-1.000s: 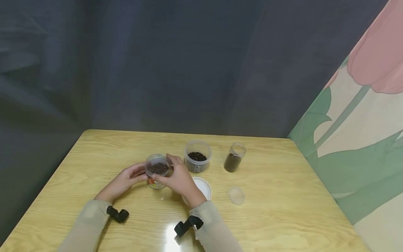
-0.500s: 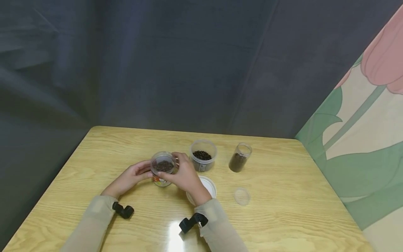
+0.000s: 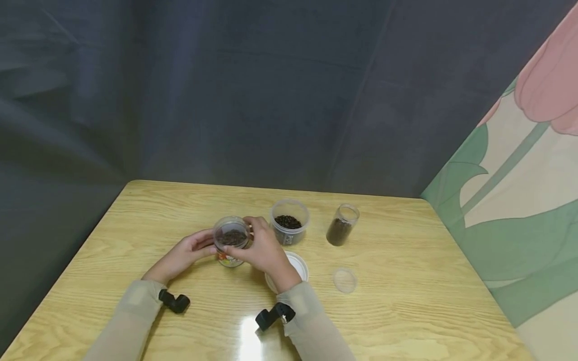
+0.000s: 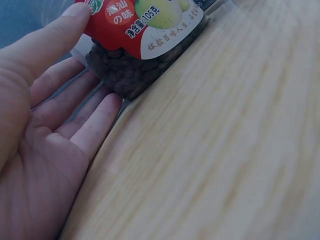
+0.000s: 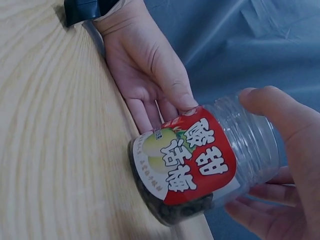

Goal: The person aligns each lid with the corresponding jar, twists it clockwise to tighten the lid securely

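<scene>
Between our two hands is the clear, round plastic jar with red label (image 5: 202, 160). Our left hand (image 3: 182, 254) holds its side; our right hand (image 3: 266, 253) grips its upper part. We should probably press evenly, keeping it upright.

Dark curtain (image 3: 271, 100) beside tulip-patterned cloth (image 3: 519, 235)

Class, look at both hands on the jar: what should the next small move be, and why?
Probably a light twist at the clear top of the jar by the right hand. That hand grips the top, and the left hand touches the label below, ready to steady. The tub and tall jar look open; whether this top comes off is unclear.
</scene>
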Tool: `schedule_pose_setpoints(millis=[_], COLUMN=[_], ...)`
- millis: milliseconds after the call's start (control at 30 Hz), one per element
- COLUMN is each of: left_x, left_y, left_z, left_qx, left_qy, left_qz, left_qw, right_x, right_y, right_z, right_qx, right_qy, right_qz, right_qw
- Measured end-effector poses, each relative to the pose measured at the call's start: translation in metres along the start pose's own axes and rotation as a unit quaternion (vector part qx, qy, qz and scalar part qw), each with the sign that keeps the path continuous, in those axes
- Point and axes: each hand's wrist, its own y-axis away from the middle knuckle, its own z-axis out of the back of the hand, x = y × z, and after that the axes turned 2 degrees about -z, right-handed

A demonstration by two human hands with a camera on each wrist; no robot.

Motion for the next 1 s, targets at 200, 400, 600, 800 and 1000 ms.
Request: schedule_pose_setpoints(millis=[200,400,600,800,1000], left_x=[0.0014,0.0025,0.0031,0.0029,0.0023], left_y=[0.0000,0.0021,0.0041,0.0049,0.0025], left_z=[0.0002,0.0019,0.0027,0.0009,-0.0002], left_qx=[0.000,0.003,0.001,0.001,-0.002], left_qy=[0.005,0.007,0.004,0.009,0.001], left_qz=[-0.004,-0.007,-0.001,0.002,0.007], left_qw=[1.0000,1.0000,1.0000,1.0000,1.0000], right_x=[0.0026,0.0060,0.0065,0.0052,0.0031], right_y=[-0.0005,-0.0012,-0.0021,-0.0018,-0.0023], right_z=[0.0028,0.0045,0.0032,0.0030,0.0045], right_qx=[0.004,0.019,0.030,0.029,0.031], right_qy=[0.063,0.067,0.066,0.054,0.036], right_qz=[0.021,0.017,0.010,0.007,0.001], right_qw=[0.9978,0.9975,0.9974,0.9981,0.9989])
